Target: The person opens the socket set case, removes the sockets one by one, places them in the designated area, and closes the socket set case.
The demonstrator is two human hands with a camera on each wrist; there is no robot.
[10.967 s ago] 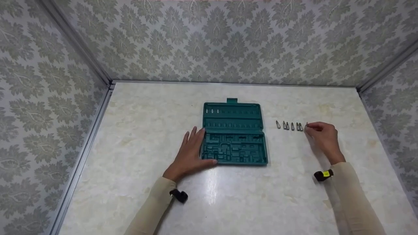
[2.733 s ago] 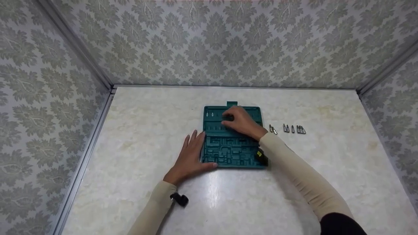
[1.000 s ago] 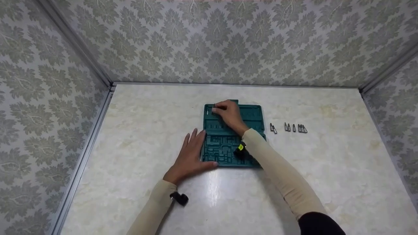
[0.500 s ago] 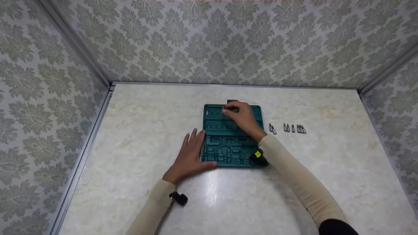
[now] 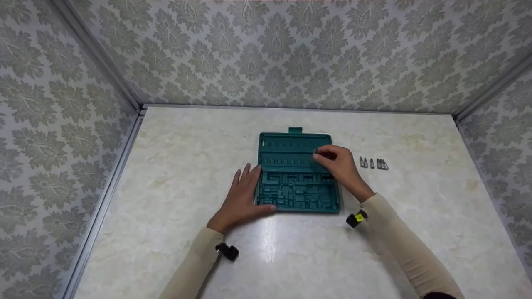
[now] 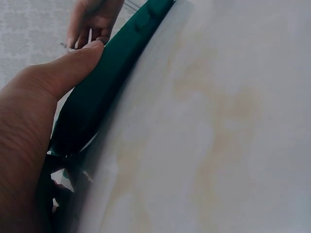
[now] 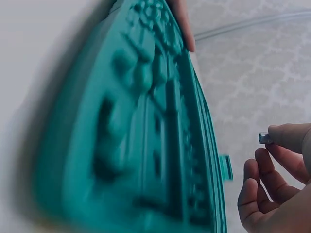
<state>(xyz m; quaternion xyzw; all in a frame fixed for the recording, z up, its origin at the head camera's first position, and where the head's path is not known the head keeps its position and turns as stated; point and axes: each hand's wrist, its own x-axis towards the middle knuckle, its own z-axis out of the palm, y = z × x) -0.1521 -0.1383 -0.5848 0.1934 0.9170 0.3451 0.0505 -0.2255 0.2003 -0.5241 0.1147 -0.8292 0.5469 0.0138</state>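
A green plastic bit case (image 5: 296,169) lies unfolded on the table, its moulded slots facing up. My left hand (image 5: 241,203) rests at its near left corner, fingers straight along the side and thumb (image 6: 90,54) against the near edge. Over the right part of the lid, my right hand (image 5: 344,165) pinches a small silver screwdriver bit (image 7: 265,138) between thumb and forefinger. One bit (image 5: 263,142) sits in the lid's top row at the far left. Right of the case, several bits (image 5: 372,163) stand in a line. My right hand covers the spot left of them.
A latch tab (image 5: 295,130) sticks out behind the lid. The pale marbled table (image 5: 199,137) is bounded by patterned walls (image 5: 276,54) at the back and sides. Cameras are strapped to both wrists.
Over the last second my right hand has taken a bit out of the lid's top row and carried it rightward and nearer. The left hand has stayed on the case.
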